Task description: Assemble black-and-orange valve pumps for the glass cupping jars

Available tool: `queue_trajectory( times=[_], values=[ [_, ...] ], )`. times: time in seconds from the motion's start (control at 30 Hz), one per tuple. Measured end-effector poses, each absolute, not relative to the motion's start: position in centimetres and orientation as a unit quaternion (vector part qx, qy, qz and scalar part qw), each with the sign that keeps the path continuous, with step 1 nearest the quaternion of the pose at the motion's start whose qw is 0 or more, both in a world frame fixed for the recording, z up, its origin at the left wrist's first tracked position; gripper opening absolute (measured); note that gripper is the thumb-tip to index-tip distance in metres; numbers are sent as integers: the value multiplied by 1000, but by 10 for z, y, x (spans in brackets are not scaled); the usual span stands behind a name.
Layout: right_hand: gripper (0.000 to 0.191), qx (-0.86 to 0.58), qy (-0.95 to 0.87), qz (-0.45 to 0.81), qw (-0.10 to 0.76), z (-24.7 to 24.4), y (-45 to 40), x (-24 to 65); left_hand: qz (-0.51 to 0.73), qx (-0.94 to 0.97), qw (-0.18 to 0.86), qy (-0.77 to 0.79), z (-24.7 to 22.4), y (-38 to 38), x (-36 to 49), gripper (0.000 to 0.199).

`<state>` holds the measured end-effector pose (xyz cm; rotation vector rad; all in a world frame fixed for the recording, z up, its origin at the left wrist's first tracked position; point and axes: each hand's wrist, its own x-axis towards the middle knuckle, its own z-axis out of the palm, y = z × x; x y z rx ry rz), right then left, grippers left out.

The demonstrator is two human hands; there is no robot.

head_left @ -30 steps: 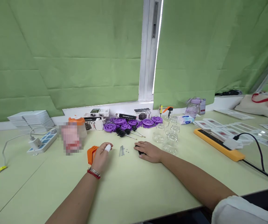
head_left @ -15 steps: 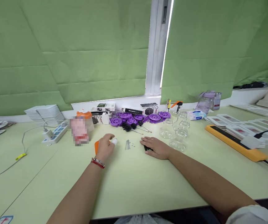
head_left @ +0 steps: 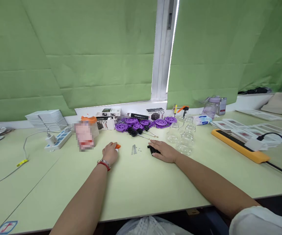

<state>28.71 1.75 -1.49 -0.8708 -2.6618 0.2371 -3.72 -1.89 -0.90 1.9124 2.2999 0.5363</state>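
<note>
My left hand (head_left: pixel 109 154) is closed on an orange piece (head_left: pixel 117 146), which pokes out past the fingers; its exact kind is hidden by the hand. A white covering shows at one fingertip. My right hand (head_left: pixel 165 152) lies flat on the table with fingers stretched, partly covering some black parts (head_left: pixel 153 150). Between the hands lie several long silver screws (head_left: pixel 134 149) side by side, with a few tiny metal bits (head_left: pixel 139 149) to their right.
Behind the hands are purple wheel-shaped pieces (head_left: pixel 132 121), black knobs with metal rods (head_left: pixel 144 134) and cup holder boxes (head_left: pixel 106 124). Clear glass-like cups (head_left: pixel 185 147) stand just right of my right hand. An orange power strip (head_left: pixel 241 147) lies farther right, a white one (head_left: pixel 59 140) left.
My left hand has closed on the orange piece, which now shows ahead of the fingers instead of beside the palm. My right hand stays flat, with more of the black parts visible.
</note>
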Motion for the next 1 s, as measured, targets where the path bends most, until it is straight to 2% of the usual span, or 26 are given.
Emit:
queue_trajectory(
  times=[0.57, 0.73, 0.87, 1.0],
  values=[
    [64, -301, -940, 86, 138, -16, 21, 285, 234, 606, 41, 759, -19, -12, -36, 46],
    [64, -301, -938, 92, 143, -17, 21, 286, 314, 583, 91, 744, -18, -12, -41, 44],
    [63, -304, -931, 98, 177, -16, 22, 287, 401, 547, 134, 722, -19, -10, -47, 41],
    [58, -394, -887, 92, 223, -6, 37, 275, 490, 487, 167, 704, -22, -6, -50, 36]
  ],
)
